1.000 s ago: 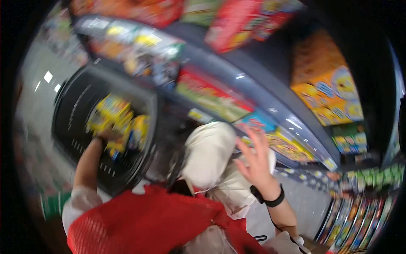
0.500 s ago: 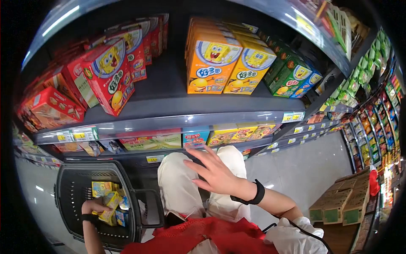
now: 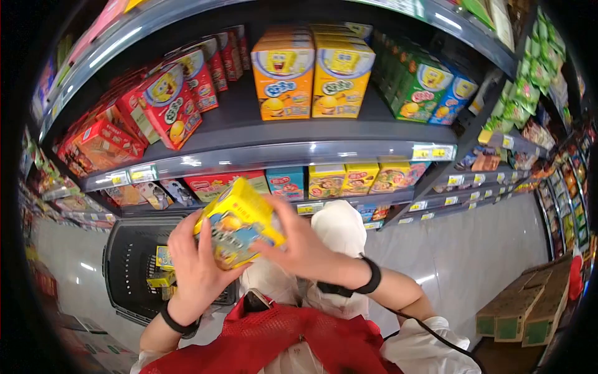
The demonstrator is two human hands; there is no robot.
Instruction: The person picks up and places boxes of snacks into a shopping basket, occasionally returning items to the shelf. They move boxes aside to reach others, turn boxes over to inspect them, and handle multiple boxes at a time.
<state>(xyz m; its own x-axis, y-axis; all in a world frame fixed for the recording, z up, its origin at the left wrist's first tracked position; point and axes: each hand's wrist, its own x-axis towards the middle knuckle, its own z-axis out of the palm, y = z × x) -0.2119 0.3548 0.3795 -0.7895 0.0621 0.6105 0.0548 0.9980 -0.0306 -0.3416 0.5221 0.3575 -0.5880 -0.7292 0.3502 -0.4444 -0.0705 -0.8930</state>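
Both hands hold a yellow box [image 3: 240, 224] in front of my knees, tilted and slightly blurred. My left hand [image 3: 196, 258] is closed round its left and lower side. The fingers of my right hand [image 3: 299, 243] press on its right side. To the left, a black basket [image 3: 124, 265] stands on the floor with several small yellow boxes [image 3: 163, 278] in it, partly hidden by my left arm. On the shelf ahead stand orange boxes [image 3: 283, 81] and yellow-orange boxes [image 3: 342, 81] in rows.
Red boxes [image 3: 168, 106] lean on the shelf's left side; green boxes [image 3: 423, 90] and blue boxes [image 3: 455, 100] stand at its right. A lower shelf [image 3: 249, 162] edge runs above a teal box [image 3: 285, 182] and more yellow boxes. Brown cartons [image 3: 523, 299] lie at the lower right.
My left hand has come up out of the basket and now grips a yellow box. My right hand has closed on the same box. The view has shifted.
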